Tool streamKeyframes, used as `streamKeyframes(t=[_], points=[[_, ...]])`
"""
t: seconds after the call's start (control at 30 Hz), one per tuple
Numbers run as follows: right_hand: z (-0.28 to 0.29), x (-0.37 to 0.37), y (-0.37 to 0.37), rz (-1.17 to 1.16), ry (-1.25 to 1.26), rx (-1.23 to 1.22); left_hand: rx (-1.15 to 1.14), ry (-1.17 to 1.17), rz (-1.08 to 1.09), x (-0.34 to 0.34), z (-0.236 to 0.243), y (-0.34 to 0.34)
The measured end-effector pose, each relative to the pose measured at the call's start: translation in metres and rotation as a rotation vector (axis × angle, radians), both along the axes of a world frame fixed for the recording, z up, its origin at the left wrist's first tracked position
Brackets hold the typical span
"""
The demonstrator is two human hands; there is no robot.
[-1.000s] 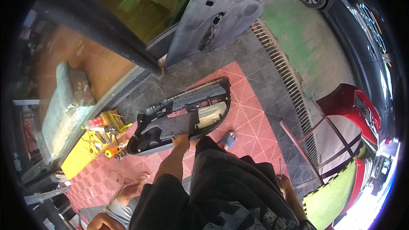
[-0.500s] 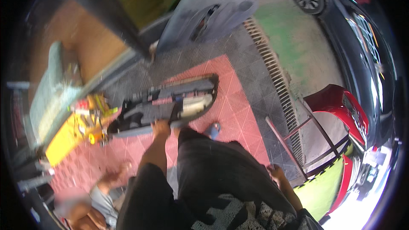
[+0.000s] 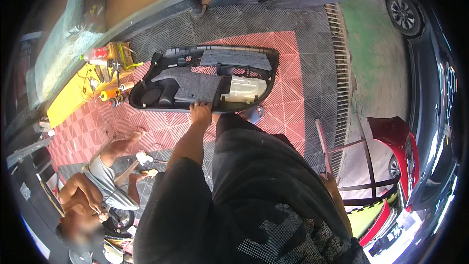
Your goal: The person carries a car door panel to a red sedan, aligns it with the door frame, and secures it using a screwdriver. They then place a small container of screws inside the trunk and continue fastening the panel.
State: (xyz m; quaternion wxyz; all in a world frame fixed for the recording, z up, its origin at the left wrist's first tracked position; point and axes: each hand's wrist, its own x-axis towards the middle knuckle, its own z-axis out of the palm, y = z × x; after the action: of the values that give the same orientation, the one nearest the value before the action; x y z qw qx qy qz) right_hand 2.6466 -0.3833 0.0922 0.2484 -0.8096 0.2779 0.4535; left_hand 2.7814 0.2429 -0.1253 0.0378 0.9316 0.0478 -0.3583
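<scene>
Though shallow, panel [image 3: 163, 109] with pads [image 3: 195, 85]

Long panel [image 3: 166, 109]: black plastic, matt. Grey pads [image 3: 198, 87]: felt-like cloth, rough. Cream insert [image 3: 246, 87]: plastic, smooth, faint sheen. Tiles [image 3: 288, 134] underfoot here: ribbed plastic, dull. Red body part [image 3: 389, 129]: glossy. Dark car [image 3: 428, 85] opposite me: glossy paint.
</scene>
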Motion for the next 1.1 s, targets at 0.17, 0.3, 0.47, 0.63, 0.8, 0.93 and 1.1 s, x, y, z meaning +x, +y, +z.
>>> streamKeyframes(t=[0.17, 0.3, 0.47, 0.63, 0.8, 0.93, 1.1], points=[[0.007, 0.029, 0.013, 0.063, -0.004, -0.013, 0.009, -0.038, 0.009, 0.004, -0.003, 0.003], [-0.025, 0.042, 0.000, -0.082, -0.103, 0.119, -0.006, -0.072, 0.031, 0.039, 0.020, 0.010], [-0.031, 0.082, 0.050, -0.337, -0.149, 0.148, -0.036, -0.143, -0.015, 0.167, 0.067, 0.039], [-0.069, 0.098, 0.085, -0.441, -0.130, 0.166, -0.027, -0.025, -0.048, 0.296, 0.107, 0.068], [-0.084, 0.112, 0.117, -0.703, -0.042, 0.132, -0.051, 0.009, -0.091, 0.399, 0.095, 0.102], [-0.068, 0.144, 0.169, -0.769, 0.057, 0.080, -0.047, 0.103, -0.243, 0.508, 0.094, 0.126], [-0.029, 0.235, 0.233, -0.860, -0.082, 0.147, 0.085, 0.023, -0.370, 0.588, 0.110, 0.163]])
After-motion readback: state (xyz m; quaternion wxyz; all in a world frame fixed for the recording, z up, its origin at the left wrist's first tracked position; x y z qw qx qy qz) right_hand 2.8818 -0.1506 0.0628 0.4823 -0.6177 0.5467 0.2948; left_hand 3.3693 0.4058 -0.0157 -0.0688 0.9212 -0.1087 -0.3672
